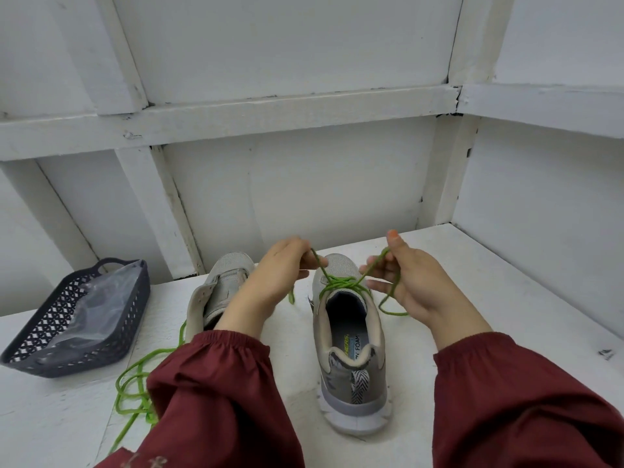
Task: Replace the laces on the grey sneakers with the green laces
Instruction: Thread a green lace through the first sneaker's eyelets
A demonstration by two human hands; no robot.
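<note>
White table (489, 292) holds two grey sneakers (216, 292) (351, 332), two green laces (341, 282) (135, 383), one basket (130, 319).

Your left sleeve (216, 383) is hiding one sneaker (223, 282)'s heel and part of the loose lace (141, 363). The frame is cropping it and your right sleeve (523, 400).

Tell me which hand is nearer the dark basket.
Left. The left hand lies right of the basket; the right hand is farther right, beyond the laced sneaker.

Left sneaker (219, 285) and right sneaker (351, 332) side by side on the table (489, 282), basket (111, 346) to their left, bag (98, 305) in it, lace (135, 390) before the left sneaker, wall (304, 184) behind
</note>
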